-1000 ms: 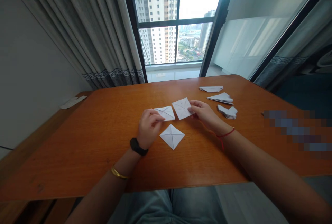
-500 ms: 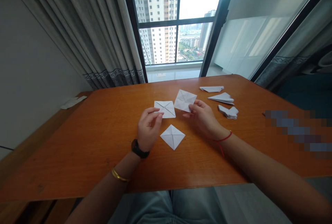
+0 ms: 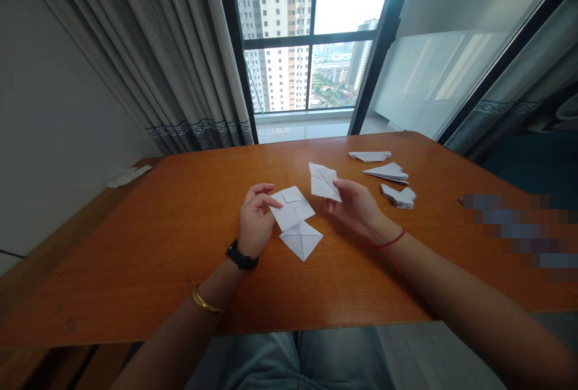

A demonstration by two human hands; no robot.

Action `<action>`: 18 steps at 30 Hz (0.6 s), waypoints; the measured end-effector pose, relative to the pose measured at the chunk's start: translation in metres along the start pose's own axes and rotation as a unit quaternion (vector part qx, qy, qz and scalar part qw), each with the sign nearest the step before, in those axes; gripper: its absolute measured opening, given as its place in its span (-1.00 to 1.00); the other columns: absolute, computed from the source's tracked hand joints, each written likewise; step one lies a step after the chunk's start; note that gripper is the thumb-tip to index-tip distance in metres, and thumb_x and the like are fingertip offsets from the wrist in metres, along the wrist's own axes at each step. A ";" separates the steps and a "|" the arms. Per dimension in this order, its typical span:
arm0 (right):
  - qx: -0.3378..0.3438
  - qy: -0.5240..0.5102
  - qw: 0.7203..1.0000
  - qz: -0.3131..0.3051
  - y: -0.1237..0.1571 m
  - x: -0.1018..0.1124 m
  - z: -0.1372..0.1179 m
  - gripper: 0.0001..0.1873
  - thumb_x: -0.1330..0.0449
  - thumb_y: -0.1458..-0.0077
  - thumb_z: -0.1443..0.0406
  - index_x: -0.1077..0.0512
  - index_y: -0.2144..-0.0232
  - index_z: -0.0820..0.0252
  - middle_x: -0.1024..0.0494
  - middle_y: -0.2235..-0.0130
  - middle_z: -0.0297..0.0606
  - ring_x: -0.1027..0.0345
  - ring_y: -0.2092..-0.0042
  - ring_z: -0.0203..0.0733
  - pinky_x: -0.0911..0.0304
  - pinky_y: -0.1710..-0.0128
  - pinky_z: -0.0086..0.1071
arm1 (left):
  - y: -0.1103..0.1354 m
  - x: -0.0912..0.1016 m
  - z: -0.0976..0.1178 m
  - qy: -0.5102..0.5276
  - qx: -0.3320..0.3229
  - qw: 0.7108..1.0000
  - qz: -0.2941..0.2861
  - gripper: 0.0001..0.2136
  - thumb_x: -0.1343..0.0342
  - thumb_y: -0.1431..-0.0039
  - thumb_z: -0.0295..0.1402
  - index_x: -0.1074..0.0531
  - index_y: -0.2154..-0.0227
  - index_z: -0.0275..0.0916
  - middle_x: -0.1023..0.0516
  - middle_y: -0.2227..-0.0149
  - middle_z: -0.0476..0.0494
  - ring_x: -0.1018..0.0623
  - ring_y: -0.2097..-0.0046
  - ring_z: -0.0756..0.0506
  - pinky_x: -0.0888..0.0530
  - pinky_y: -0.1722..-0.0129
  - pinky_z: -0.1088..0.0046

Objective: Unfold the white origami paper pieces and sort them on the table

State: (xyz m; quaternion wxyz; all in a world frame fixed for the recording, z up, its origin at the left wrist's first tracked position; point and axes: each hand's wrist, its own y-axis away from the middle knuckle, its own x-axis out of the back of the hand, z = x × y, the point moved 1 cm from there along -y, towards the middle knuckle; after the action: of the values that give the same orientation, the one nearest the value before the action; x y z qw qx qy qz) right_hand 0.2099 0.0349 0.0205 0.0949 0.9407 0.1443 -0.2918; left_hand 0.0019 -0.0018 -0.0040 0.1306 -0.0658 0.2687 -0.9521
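- Left hand [image 3: 256, 221]: it hovers over the orange-brown wooden counter [image 3: 135, 269], with its fingers [image 3: 266, 200] partly curled and the index fingertip on a folded white paper square [image 3: 292, 208]. The pictures do not settle whether that square is gripped or only touched.
- Folded white paper square: it lies tilted like a diamond, with its flaps folded toward the centre, just right of the left hand.
- Right hand [image 3: 354, 209]: its fingers [image 3: 338, 183] and thumb are closed on the lower right edge of a creased white paper diamond [image 3: 322, 180], gripping it just above the counter.
- Third sheet: a white paper diamond with crossing creases [image 3: 301, 241] lies flat on the counter, touching the lower edge of the folded square.
- Paper pieces: three small groups of folded white paper lie to the right, well apart from the hands. They are a flat folded strip [image 3: 369, 156], a pointed stack [image 3: 387, 172] and a bunched stack [image 3: 398, 196].
- Left wrist and forearm: a black wristband [image 3: 241, 256] and a gold bangle [image 3: 205, 301].
- Right wrist: a thin red string bracelet [image 3: 392, 242].
- Around the counter: a white paper strip [image 3: 129, 176] lies on a ledge at the far left. Grey curtains [image 3: 198, 47] hang beside a tall window [image 3: 275, 35] showing high-rise buildings. Blue denim jeans [image 3: 289, 360] show below the counter edge.
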 end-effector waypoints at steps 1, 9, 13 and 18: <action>-0.013 0.000 1.000 -0.004 0.000 0.000 -0.001 -0.84 -0.15 0.01 0.29 -0.45 0.31 0.13 -0.55 0.26 -0.29 -0.39 0.30 -0.21 -0.30 0.36 -0.39 | 0.001 0.000 0.001 -0.009 -0.007 1.000 -0.005 -0.91 -0.25 0.12 -0.49 -0.44 0.58 -0.25 -0.38 0.07 -0.16 -0.43 -0.02 -0.13 -0.41 -0.03 0.26; -0.106 0.037 0.990 -0.080 0.010 -0.012 0.015 -0.83 -0.18 -0.01 0.30 -0.49 0.31 0.24 -0.56 0.29 -0.21 -0.40 0.28 -0.22 -0.36 0.26 -0.37 | 0.003 -0.002 0.008 -0.010 -0.025 0.999 -0.045 -0.89 -0.17 0.02 -0.51 -0.45 0.58 -0.23 -0.46 0.15 -0.16 -0.49 0.07 -0.12 -0.46 0.06 0.28; -0.088 0.052 0.994 -0.031 0.010 -0.012 0.022 -0.91 -0.24 0.02 0.32 -0.48 0.42 0.25 -0.54 0.38 -0.23 -0.38 0.36 -0.25 -0.37 0.33 -0.40 | 0.004 -0.001 0.013 -0.116 -0.067 0.989 -0.065 -0.95 -0.20 -0.01 -0.46 -0.50 0.43 -0.20 -0.44 0.04 -0.16 -0.46 0.00 -0.14 -0.39 -0.05 0.21; -0.105 0.014 0.994 -0.016 0.003 -0.004 0.010 -0.86 -0.17 -0.02 0.34 -0.47 0.32 0.22 -0.55 0.31 -0.22 -0.39 0.33 -0.24 -0.36 0.34 -0.40 | 0.002 0.000 0.017 -0.169 -0.038 0.976 -0.132 -0.94 -0.19 -0.07 -0.34 -0.51 0.40 -0.19 -0.52 0.07 -0.14 -0.44 -0.04 -0.19 -0.30 -0.13 0.11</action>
State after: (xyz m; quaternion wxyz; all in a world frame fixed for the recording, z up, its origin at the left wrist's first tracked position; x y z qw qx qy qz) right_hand 0.2024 0.0284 0.0154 0.1859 0.9272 0.1907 -0.2634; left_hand 0.0060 -0.0119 0.0091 0.0443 -0.2654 0.2678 -0.9251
